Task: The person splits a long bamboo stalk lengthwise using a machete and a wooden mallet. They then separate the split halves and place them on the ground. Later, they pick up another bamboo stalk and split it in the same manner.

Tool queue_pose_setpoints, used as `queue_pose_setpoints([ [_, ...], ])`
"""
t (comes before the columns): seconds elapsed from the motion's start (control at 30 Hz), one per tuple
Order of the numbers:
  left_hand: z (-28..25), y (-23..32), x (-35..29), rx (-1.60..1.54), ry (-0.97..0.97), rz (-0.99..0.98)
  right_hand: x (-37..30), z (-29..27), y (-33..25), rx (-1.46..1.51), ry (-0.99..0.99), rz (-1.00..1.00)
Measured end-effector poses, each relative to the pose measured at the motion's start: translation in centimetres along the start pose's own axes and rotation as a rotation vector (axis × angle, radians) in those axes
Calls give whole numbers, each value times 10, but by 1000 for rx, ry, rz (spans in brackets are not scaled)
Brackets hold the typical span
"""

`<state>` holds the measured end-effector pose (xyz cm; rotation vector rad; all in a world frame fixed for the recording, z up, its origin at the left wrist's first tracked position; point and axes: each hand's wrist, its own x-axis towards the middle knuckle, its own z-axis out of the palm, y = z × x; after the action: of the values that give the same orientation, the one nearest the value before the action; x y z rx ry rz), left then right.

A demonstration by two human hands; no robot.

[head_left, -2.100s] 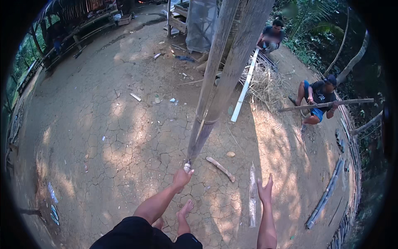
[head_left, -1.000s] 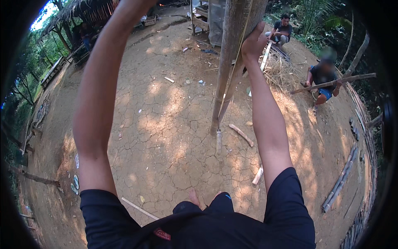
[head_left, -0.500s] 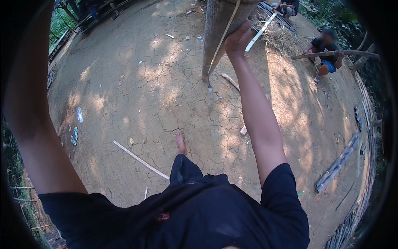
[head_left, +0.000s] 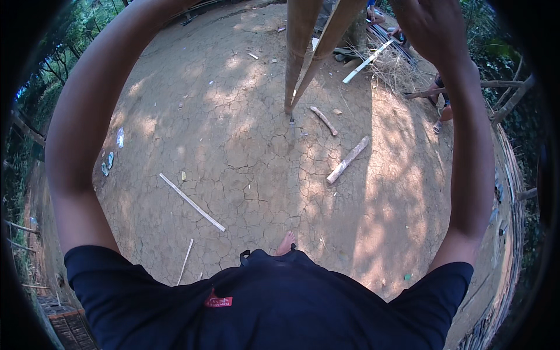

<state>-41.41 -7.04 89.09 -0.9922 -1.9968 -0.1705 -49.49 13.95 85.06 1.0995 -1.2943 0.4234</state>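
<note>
Head view shows right hand (head_left: 427, 24) near bamboo (head_left: 300, 46).

sandals (head_left: 110, 157): left, near clear plastic (head_left: 120, 137) | straw heap (head_left: 401, 73): upper right | short log (head_left: 349, 160): on cracked ground (head_left: 256, 146)

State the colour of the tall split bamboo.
The split bamboo is brown, best seen in the head view.

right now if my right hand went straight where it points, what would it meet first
Probably the right bamboo pole; your right hand slants up-left toward it but leaves the frame, and depth is unclear.
</note>
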Motion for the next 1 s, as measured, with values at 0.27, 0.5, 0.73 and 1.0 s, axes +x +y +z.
queue_pose_setpoints([
  [0.27, 3, 73, -60, 108, 167, 449, -3, -72, -79, 127, -320, -322],
  [0.5, -55, 105, -125, 279, -58, 212, -48, -180, -87, 182, -616, -76],
  [0.73, -38, 129, -137, 335, 22, 56, -99, -237, -40, 149, -613, -154],
  [1.0, -33, 148, -110, 466, -2, -74, -123, -249, 2, 194, -543, -148],
])
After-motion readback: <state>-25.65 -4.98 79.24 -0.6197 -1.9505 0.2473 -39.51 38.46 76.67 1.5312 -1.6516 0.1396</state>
